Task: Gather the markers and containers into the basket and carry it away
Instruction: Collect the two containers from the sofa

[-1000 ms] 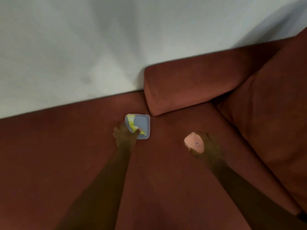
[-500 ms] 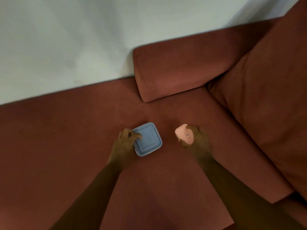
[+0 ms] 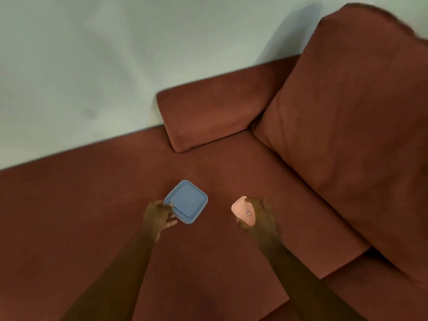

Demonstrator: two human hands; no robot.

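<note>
Fingers of the left hand [image 3: 159,215] curl round the near-left corner of a square blue container [image 3: 187,202], thumb on its lid edge, pinching it as it lies flat over the red sofa seat [image 3: 97,205]. Fingers of the right hand [image 3: 260,216] wrap closed round a small pink container [image 3: 243,210], which shows just left of them, tilted, its flat face turned up. A small rectangular label sits on that pink face; its print is too blurred to read. The blue lid carries no legible writing. Beyond both sets of fingers lies a sofa bolster [image 3: 208,112], and to the right of the right fingers rises a back cushion [image 3: 359,135].
</note>
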